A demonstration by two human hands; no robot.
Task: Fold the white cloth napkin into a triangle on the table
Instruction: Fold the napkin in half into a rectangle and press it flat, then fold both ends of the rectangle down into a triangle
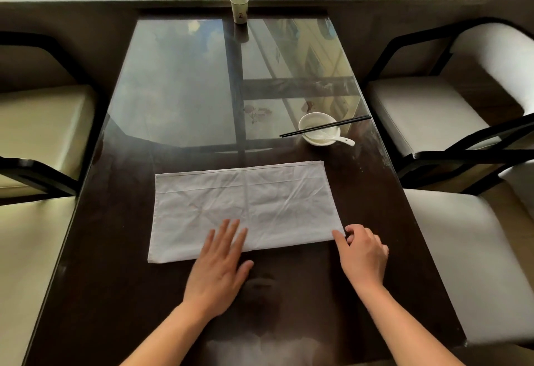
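The white cloth napkin (245, 207) lies flat on the dark glass-topped table (115, 293) as a wide rectangle, with a crease down its middle. My left hand (219, 267) rests palm down, fingers spread, with the fingertips on the napkin's near edge just left of the middle. My right hand (362, 253) is at the napkin's near right corner, thumb and fingers pinching that corner against the table.
A white bowl (318, 130) with a white spoon (341, 139) and black chopsticks (326, 126) laid across it sits beyond the napkin's far right corner. A paper cup (239, 9) stands at the far edge. Cushioned chairs (433, 117) flank the table on both sides.
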